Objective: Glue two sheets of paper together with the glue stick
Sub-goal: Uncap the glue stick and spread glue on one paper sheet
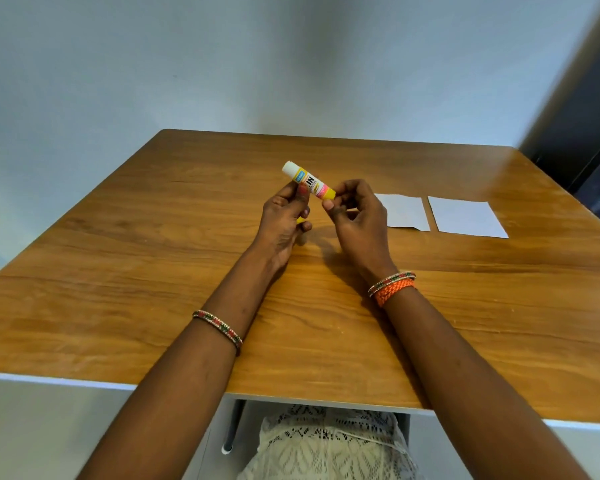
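**Ana:** Head view puts the glue stick [308,179] above the middle of the wooden table [153,237], held in the air and tilted, white end toward ten o'clock and yellow end toward four.

**Ben:** Who has hold of it?

**Ana:** Both. The left hand [284,216] pinches the barrel between thumb and fingertips. The right hand [355,213] has thumb and forefinger closed on the yellow end, as if to twist the base.

**Ben:** Is the cap off?

**Ana:** Probably. There is a small yellow bit tucked under the curled fingers of the left hand, which may be the cap, but it is too hidden for me to be sure. The white end could be the exposed glue.

**Ben:** And the papers?

**Ana:** Two white sheets lie flat at about three o'clock from the hands. The nearer sheet [404,211] is partly behind the right hand. The farther sheet [466,216] lies just beside it, with a strip of bare wood between them. They do not overlap.

**Ben:** So how far along?

**Ana:** Early, I'd judge. The stick is being readied. No glue shows on either sheet, and spreading it, laying one sheet on the other and pressing down are all left.
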